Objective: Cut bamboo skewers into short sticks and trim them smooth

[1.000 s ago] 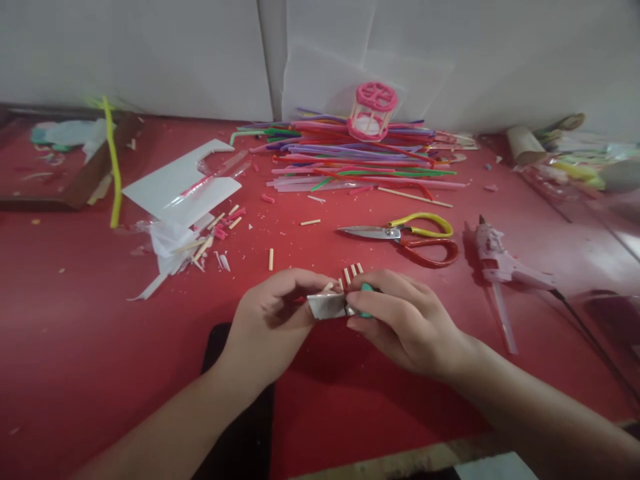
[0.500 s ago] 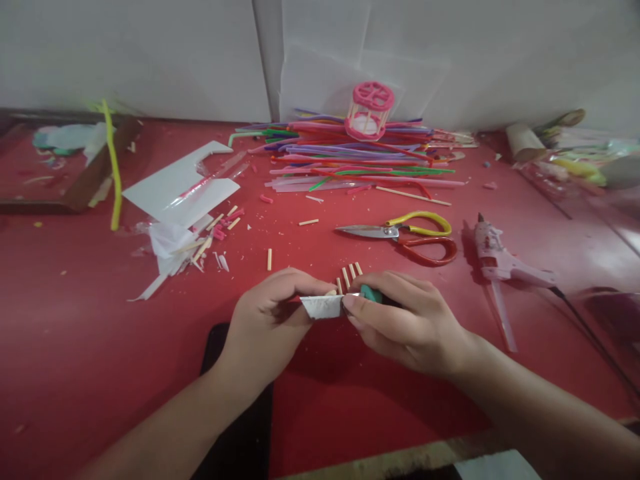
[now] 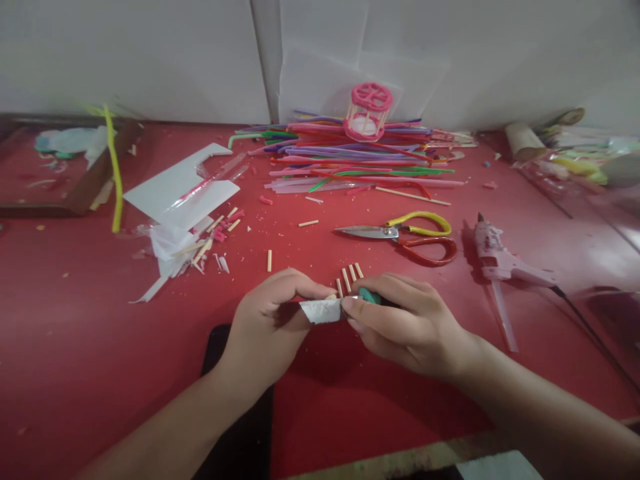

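My right hand [image 3: 410, 320] is closed on a cutter with a green handle [image 3: 369, 295], whose broad whitish blade [image 3: 321, 311] points left. My left hand [image 3: 270, 320] pinches a small pale piece [image 3: 331, 297] at the blade's upper edge; the fingers hide most of it. Several short wooden sticks [image 3: 347, 279] lie side by side on the red table just beyond the hands. Another short stick [image 3: 269, 261] lies beyond my left hand.
Scissors [image 3: 370, 232] lie beyond my right hand, with a glue gun [image 3: 505, 263] at the right. Colourful pipe cleaners [image 3: 350, 157] and a pink cage-like model [image 3: 370, 113] are at the back. White card [image 3: 175, 187] and scraps lie left; a black object [image 3: 240, 427] is under my left arm.
The blade has tilted slightly, showing more of its flat face and sitting a little lower. Both hands keep their hold almost in place.
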### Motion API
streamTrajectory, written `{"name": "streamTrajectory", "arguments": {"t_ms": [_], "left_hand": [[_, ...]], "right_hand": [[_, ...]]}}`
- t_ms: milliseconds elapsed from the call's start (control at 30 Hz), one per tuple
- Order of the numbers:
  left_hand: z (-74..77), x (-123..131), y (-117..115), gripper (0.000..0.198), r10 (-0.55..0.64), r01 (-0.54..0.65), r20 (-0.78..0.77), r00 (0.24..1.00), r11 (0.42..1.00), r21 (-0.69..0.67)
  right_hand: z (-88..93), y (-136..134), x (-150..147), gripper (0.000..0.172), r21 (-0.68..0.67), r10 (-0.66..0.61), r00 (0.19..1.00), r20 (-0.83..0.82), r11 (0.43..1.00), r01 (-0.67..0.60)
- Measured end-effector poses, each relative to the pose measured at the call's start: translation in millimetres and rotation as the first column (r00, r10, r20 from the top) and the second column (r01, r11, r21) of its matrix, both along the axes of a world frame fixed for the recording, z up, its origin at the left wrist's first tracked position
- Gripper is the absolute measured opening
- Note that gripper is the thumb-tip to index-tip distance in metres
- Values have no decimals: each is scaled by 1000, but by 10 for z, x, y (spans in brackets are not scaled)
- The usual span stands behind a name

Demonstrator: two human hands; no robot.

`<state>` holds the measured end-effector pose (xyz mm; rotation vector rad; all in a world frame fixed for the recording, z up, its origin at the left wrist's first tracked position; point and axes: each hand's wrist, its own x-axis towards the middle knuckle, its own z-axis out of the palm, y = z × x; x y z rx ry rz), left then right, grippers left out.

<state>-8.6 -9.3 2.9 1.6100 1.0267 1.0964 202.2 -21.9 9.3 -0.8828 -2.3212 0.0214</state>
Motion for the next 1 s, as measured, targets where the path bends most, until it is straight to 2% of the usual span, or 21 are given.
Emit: {"name": "streamTrajectory", "arguments": {"t_ms": [333, 633, 767, 833, 867, 933, 1000], "left_hand": [[72, -31, -17, 25, -54, 79, -114, 992, 970, 228], [129, -44, -10, 22, -50, 87, -148, 988, 963, 255], [156, -50, -43, 20, -67, 97, -130, 989, 965, 245], [161, -49, -70, 23, -132, 157, -114, 985, 956, 248], [157, -46, -79, 24, -175, 194, -95, 980, 948, 253], [136, -37, -79, 23, -154, 174, -99, 983, 955, 240], [109, -29, -57, 20, -55, 77, -106, 993, 974, 212]], "right_hand": [[45, -29, -19, 19, 23, 4, 998, -59, 1000, -2], [87, -58, -44, 19, 60, -17, 999, -35, 998, 19], [67, 21, 35, 13, 46, -22, 998, -54, 999, 24], [65, 93, 149, 9, -8, -82, 991, -104, 997, 82], [70, 124, 206, 11, -34, -184, 969, -164, 983, 181], [94, 150, 273, 9, -44, -329, 904, -274, 943, 330], [127, 119, 246, 12, -11, -262, 922, -287, 963, 270]]}}
